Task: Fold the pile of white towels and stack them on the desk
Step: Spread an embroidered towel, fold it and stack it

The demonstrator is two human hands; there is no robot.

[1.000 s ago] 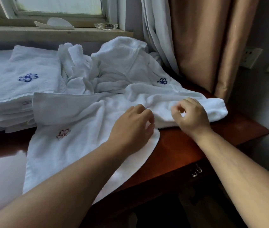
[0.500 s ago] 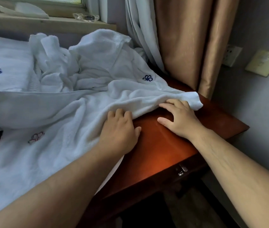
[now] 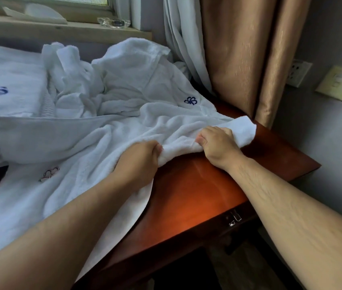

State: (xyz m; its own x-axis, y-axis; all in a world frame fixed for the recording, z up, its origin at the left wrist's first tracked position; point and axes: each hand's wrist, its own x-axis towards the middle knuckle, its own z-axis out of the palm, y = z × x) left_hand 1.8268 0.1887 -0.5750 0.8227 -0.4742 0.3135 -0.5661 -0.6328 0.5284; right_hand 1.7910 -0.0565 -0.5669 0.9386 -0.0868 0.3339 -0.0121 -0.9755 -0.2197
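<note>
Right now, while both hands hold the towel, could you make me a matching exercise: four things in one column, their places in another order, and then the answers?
Things
1. glass dish
2. folded stack
3. wall socket
4. right hand

Places
A. on the wall, right of the brown curtain
B. gripping the edge of the loose towel, over the desk
C. on the window sill
D. far left, beside the unfolded pile

Pairs: 1-C, 2-D, 3-A, 4-B
</note>
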